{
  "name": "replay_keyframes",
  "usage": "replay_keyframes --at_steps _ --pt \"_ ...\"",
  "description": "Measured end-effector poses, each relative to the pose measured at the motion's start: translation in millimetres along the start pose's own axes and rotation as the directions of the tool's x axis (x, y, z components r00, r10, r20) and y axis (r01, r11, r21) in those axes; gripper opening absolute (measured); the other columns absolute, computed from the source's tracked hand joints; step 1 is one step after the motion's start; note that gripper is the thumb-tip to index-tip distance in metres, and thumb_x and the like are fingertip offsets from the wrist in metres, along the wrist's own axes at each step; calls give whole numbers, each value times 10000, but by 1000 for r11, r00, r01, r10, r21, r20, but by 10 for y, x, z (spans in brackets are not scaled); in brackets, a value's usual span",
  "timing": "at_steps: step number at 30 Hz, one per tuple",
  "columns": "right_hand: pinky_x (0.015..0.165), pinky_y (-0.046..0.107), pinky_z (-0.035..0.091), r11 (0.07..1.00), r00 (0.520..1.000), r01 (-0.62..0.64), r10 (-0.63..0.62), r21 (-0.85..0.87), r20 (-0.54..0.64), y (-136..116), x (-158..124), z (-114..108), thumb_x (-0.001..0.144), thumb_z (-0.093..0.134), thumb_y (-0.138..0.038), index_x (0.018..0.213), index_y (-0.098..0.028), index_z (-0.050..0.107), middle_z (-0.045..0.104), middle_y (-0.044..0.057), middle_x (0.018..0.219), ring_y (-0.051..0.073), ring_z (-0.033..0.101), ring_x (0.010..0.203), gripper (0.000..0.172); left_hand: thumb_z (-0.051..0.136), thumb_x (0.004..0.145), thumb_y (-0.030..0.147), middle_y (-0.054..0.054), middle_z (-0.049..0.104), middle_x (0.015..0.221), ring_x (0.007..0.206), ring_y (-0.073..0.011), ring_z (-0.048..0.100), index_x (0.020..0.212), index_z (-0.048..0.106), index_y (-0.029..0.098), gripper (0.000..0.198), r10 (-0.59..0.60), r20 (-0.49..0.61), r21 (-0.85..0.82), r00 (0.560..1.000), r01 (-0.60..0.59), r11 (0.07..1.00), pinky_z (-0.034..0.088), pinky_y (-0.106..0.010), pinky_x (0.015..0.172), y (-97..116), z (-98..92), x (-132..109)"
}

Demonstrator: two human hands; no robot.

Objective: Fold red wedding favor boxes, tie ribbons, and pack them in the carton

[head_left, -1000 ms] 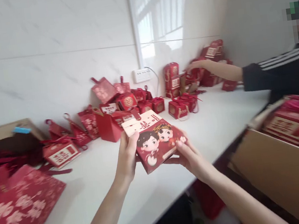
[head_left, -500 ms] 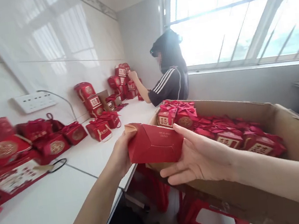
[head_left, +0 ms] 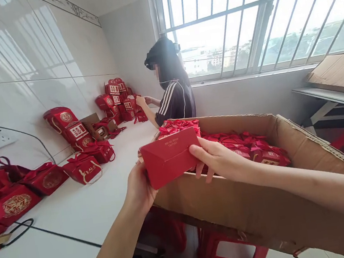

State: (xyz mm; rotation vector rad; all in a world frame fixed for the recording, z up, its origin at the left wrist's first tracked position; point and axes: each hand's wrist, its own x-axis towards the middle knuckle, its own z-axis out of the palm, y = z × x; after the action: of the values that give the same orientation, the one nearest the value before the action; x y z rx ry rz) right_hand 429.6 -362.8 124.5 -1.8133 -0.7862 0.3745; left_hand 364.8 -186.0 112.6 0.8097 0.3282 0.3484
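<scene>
A red paper gift box (head_left: 171, 156) is between my hands, its folded bottom with small gold print facing me. My left hand (head_left: 140, 188) grips it at the left end, the fingers partly hidden behind. At the right end my right hand (head_left: 216, 155) holds it, thumb on the bottom panel and fingers below and behind. The gift box is over the near edge of a large cardboard carton (head_left: 233, 205). Inside that carton lie several red gift boxes (head_left: 267, 153) with ribbon bows.
A white table (head_left: 76, 222) on the left bears red gift boxes (head_left: 17, 204) and a stack (head_left: 75, 129) by the wall. Beyond the carton a co-worker (head_left: 174, 86) handles boxes. A red stool (head_left: 232, 250) stands beneath the carton; a metal shelf (head_left: 328, 91) is at right.
My view has turned to the right. The flaps on the bottom of the gift box now lie flatter, and my right thumb has moved onto the panel.
</scene>
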Motion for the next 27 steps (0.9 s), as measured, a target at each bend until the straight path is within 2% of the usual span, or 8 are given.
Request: replay_keyframes --at_steps 2,4,8,13,17,22,25,27 --pt "444 281 543 975 997 -44 30 219 64 33 31 -46 915 323 -587 1084 -184 548 660 63 784 172 646 581 492 560 700 55 46 582 488 406 -92 577 745 600 161 122 -10 -53 -24 999 8 1000 452 -126 371 -20 26 -7" --pt "434 263 540 938 999 -21 8 346 39 50 26 -71 898 344 -604 994 -160 550 633 44 659 164 636 543 499 575 700 62 54 584 495 403 -84 574 755 590 170 123 -11 -87 -51 996 7 999 448 -115 365 -44 43 -17" --pt "441 221 542 958 995 100 -101 267 -8 48 -44 -92 842 554 -455 907 -187 516 599 -5 678 127 609 577 278 605 688 82 69 570 488 370 -69 540 743 570 178 116 -21 -119 -55 993 14 998 417 -105 336 -72 45 -47" --pt "653 273 582 913 966 151 -219 380 141 43 -129 -148 762 573 -220 974 -193 563 625 53 1002 168 601 914 214 605 653 80 77 508 425 323 -59 478 668 535 170 115 -12 -170 -46 985 4 999 364 -103 306 -37 -10 -94" --pt "647 267 559 928 974 119 -178 355 139 54 -139 -141 849 562 -334 942 -181 567 605 35 932 133 595 800 179 603 622 78 66 531 437 346 -76 508 639 517 174 130 -36 -143 -26 989 33 999 375 -118 315 -30 2 -158" --pt "571 255 532 954 994 88 -104 287 41 93 -131 -134 906 443 -495 708 -175 467 501 -14 681 93 555 579 377 570 586 57 64 523 426 332 -74 493 596 484 175 146 -53 -175 2 983 54 999 355 -121 310 -18 13 -212" --pt "525 233 506 949 994 74 -96 307 57 106 -215 -193 811 600 -332 778 -203 436 510 -11 835 95 567 638 211 513 556 34 70 485 394 295 -61 436 560 452 174 153 -50 -231 1 972 52 999 312 -119 291 7 -20 -213" --pt "535 238 518 936 987 28 -81 351 138 86 -297 -227 727 665 -225 856 -224 429 503 12 1006 118 586 753 269 505 551 40 69 466 390 302 -63 435 548 433 176 154 -35 -237 8 971 38 999 314 -125 297 -10 -34 -192"
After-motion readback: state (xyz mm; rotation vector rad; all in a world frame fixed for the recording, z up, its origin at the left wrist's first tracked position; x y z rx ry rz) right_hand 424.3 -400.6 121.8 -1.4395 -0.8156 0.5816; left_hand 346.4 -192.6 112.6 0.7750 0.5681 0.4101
